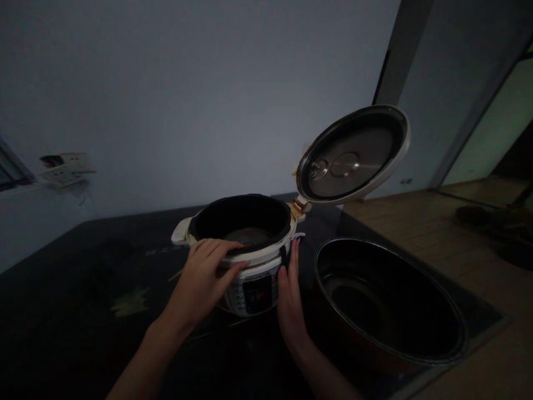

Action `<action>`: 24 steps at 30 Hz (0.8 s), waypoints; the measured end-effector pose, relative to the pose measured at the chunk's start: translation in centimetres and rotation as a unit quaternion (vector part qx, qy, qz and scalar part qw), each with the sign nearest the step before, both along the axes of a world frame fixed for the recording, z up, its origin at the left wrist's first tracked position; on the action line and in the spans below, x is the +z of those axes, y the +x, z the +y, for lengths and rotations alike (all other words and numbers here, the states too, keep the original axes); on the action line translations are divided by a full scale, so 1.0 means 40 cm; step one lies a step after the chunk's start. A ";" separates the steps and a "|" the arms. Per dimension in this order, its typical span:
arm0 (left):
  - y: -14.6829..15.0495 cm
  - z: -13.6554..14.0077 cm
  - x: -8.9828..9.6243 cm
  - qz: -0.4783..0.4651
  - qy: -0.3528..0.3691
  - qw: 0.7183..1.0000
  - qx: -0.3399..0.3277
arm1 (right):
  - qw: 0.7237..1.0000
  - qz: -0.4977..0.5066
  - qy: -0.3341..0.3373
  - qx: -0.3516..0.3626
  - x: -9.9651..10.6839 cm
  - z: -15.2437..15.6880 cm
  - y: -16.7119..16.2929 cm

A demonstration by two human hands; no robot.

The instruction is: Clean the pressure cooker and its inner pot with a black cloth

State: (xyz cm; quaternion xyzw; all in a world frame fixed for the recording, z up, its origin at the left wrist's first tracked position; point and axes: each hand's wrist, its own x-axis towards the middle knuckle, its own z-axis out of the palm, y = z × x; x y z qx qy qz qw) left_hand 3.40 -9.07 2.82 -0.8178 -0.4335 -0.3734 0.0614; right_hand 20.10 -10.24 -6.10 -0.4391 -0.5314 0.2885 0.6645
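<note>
A white electric pressure cooker (262,258) with a dark round interior stands on the dark tabletop. Its lid (353,155) is raised, tipped to the right on the hinge, with the metal underside showing. My left hand (208,266) grips the cooker's front-left rim, fingers over the edge into the opening and thumb on the outside. Against the right side of the body rests my right hand (289,294), its fingers stretched upward. Beside those fingertips are a dark strip and a small whitish piece, too dim to name. Dark buttons and a display panel (257,293) face me.
Close on the right stands a large dark pot (387,300), uncovered. A pale leaf-like patch (130,303) lies on the tabletop (75,278) at left. Behind is a plain wall (187,100) with socket plates (69,169). Wooden floor (400,228) shows past the right edge.
</note>
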 end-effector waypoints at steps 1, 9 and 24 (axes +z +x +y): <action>-0.001 -0.001 0.002 -0.001 0.001 1.000 -0.001 | 1.000 -0.002 0.000 0.003 -0.001 -0.001 0.002; -0.001 -0.006 0.011 -0.014 -0.010 1.000 0.014 | 0.997 0.031 0.001 0.064 -0.010 -0.015 0.023; -0.009 0.004 0.004 -0.004 -0.026 1.000 0.012 | 0.978 0.202 -0.016 -0.049 -0.006 0.191 0.065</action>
